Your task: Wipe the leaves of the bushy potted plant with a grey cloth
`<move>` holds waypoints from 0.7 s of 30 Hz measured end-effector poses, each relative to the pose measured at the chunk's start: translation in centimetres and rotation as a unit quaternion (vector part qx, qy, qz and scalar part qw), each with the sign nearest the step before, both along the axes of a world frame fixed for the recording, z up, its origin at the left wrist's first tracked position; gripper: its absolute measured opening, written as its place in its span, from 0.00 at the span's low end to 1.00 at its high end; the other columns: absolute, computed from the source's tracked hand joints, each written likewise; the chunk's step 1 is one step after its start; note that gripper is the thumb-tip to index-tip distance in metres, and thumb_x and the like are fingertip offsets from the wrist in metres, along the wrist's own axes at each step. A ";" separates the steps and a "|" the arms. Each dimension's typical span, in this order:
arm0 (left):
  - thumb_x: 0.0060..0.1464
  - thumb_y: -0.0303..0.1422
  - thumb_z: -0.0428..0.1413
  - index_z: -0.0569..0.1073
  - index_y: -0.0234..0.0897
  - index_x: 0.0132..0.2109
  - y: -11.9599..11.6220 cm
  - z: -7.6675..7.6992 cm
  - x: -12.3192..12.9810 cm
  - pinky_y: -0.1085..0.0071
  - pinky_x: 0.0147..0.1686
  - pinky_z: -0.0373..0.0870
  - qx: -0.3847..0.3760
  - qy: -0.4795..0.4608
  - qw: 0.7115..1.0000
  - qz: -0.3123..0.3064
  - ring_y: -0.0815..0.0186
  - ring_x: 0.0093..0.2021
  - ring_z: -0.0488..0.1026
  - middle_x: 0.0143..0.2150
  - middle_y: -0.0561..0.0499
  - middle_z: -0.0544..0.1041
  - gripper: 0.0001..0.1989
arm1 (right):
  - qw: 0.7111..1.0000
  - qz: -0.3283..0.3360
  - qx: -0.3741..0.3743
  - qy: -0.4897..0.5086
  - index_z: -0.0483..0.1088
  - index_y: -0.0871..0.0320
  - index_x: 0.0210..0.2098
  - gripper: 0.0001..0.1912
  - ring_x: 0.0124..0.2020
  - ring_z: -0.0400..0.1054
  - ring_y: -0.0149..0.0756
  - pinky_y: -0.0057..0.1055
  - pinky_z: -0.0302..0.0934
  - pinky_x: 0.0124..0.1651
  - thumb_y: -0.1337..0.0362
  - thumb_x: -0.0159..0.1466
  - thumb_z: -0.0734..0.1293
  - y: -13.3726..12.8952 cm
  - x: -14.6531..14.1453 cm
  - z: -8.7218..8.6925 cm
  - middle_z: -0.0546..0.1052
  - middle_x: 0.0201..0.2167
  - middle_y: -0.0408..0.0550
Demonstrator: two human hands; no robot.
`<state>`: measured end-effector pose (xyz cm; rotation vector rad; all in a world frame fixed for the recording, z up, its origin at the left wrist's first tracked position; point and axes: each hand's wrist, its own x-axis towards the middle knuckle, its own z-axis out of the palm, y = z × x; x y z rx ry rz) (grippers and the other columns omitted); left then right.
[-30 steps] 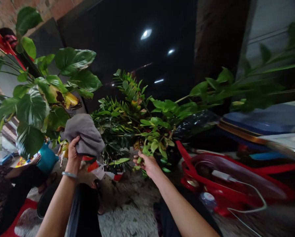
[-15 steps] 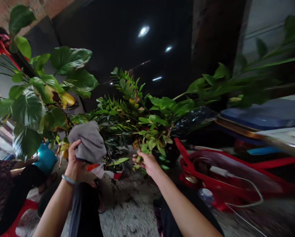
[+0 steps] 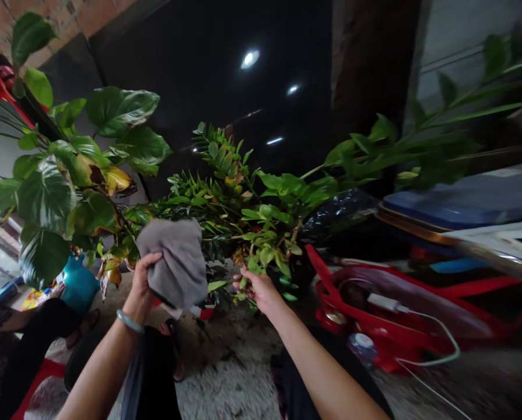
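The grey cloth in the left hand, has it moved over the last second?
Yes. The grey cloth has shifted right, toward the small leafy plant, with the left hand gripping it.

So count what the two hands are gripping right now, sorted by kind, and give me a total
Grey crumpled cloth, in the left hand: 1
Small-leaved green plant stem, in the right hand: 1
Total: 2

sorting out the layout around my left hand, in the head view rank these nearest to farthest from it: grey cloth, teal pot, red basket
1. grey cloth, gripped in the left hand.
2. teal pot, on the floor to its left.
3. red basket, far across on the right, beyond the right hand.
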<state>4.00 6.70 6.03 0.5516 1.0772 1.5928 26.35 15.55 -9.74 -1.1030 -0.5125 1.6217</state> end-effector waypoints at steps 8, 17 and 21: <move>0.35 0.25 0.65 0.77 0.33 0.36 6.5 -3.0 2.5 0.66 0.35 0.73 0.005 0.085 0.996 -0.027 0.63 0.29 0.76 0.31 0.49 0.81 0.15 | 1.000 -0.018 -0.003 0.006 0.68 0.59 0.30 0.02 0.16 0.71 0.33 0.24 0.62 0.15 0.69 0.60 0.65 -0.5 -0.3 0.9 0.77 0.18 0.44; 0.29 0.26 0.68 0.79 0.34 0.38 5.4 2.0 4.6 0.64 0.42 0.70 0.139 0.181 0.964 -0.135 0.60 0.34 0.76 0.35 0.48 0.82 0.21 | 1.000 -0.006 -0.011 0.006 0.67 0.57 0.28 0.03 0.16 0.71 0.33 0.24 0.62 0.16 0.69 0.58 0.66 -0.3 0.2 0.6 0.76 0.17 0.44; 0.29 0.29 0.67 0.78 0.36 0.36 8.9 1.2 5.4 0.65 0.39 0.69 0.151 0.203 0.967 -0.024 0.62 0.32 0.75 0.32 0.52 0.81 0.20 | 1.000 -0.003 -0.013 -0.014 0.67 0.58 0.27 0.04 0.17 0.72 0.33 0.23 0.61 0.15 0.67 0.59 0.65 -0.1 -0.2 0.2 0.76 0.18 0.45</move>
